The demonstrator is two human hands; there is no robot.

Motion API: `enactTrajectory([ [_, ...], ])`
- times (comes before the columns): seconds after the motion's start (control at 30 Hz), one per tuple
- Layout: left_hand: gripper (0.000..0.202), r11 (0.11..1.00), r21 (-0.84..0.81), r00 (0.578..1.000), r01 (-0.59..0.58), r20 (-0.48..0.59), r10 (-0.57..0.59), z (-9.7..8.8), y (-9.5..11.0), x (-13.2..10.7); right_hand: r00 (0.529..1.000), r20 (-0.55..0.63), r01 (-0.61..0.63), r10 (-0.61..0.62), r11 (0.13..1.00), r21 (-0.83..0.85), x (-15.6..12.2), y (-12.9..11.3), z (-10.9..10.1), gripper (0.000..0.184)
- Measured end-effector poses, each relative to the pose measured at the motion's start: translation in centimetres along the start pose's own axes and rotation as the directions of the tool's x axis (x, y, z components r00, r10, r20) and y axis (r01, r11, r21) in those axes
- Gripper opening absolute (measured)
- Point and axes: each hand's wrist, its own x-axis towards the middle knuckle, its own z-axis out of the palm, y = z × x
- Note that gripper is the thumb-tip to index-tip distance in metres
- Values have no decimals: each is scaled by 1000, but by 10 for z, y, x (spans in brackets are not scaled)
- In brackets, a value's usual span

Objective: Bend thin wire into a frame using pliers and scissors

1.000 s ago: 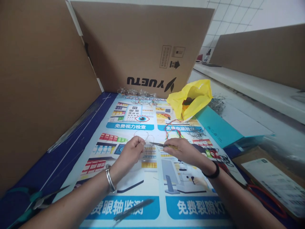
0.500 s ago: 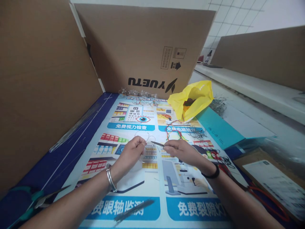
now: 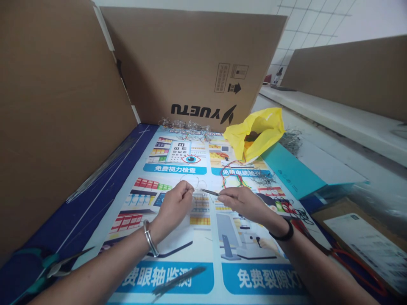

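Note:
My left hand (image 3: 178, 203) is closed in a pinch on a thin metal wire (image 3: 197, 181), whose fine loops curve up past the fingertips. My right hand (image 3: 240, 200) grips slim, pointed tweezers (image 3: 210, 192), with the tip aimed left at the wire. The tip is close to the left fingertips; whether it touches the wire is too fine to tell. Both hands are above a printed poster (image 3: 203, 250). Just beyond the right hand lie red, green and yellow threads (image 3: 238, 180).
A yellow bag (image 3: 267, 127) stands behind, beside tangled wire pieces (image 3: 187, 125) along a cardboard panel (image 3: 190, 55). Teal-handled scissors (image 3: 47, 267) lie front left, a bundle of dark wires (image 3: 179, 280) in front. At right are black and red cords (image 3: 294, 209) and a blue folder (image 3: 292, 169).
Both hands stay nearly in place. The left hand has turned slightly, and the tweezers' tip has shifted a little to the left.

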Motion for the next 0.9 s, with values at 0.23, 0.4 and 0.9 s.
enactTrajectory([
  [0.23, 12, 987, 143, 996, -68, -41, 74, 3, -10, 1, 1000, 0, -5, 5, 1000, 0, 1, -1, 2, 35],
  [0.4, 12, 984, 154, 995, -88, -23, 93, 3, -12, 1, 1000, -26, -12, 12, 1000, -9, 1, 1, 2, 36],
  [0.9, 21, 941, -296, 953, 166, 294, -76, 0, -9, 6, 998, -43, 34, -36, 998, -44, 1, 2, -1, 32],
])
